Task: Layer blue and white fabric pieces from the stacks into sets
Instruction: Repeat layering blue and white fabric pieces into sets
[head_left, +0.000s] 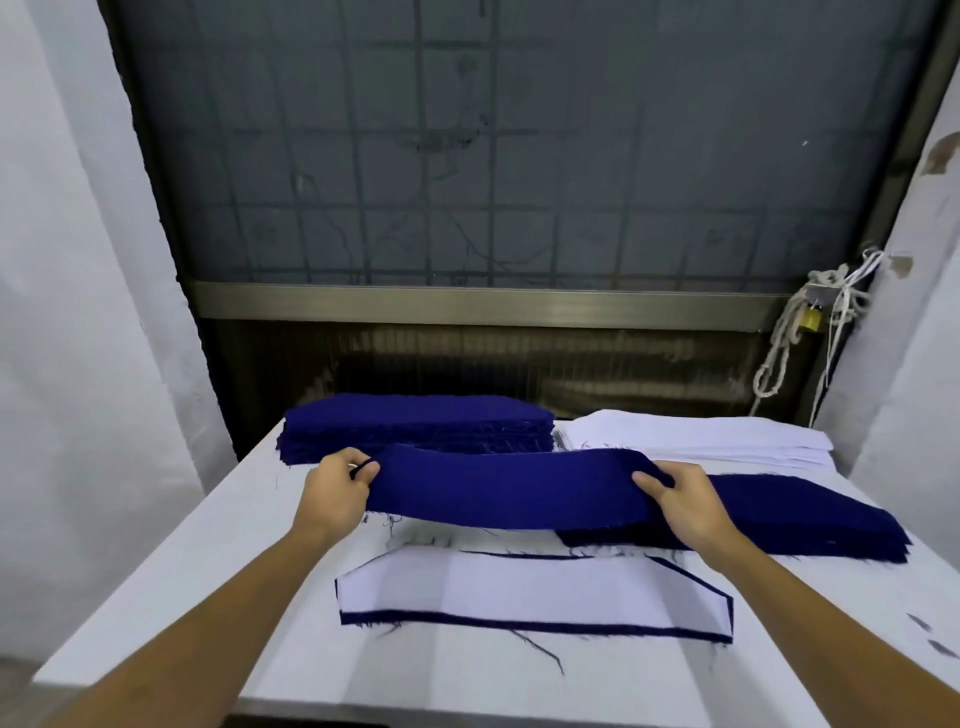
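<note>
I read both forearms bare, stretched forward, slightly converging | left hand (340, 486): back up, fingers curled, pinching the left end of the blue piece (509, 488) | right hand (680, 499): back up, thumb on top of the right end, fingers hidden beneath, gripping | hands roughly level, well apart

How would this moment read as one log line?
left hand: grips blue strip | right hand: grips blue strip | white piece: lies on table
</note>
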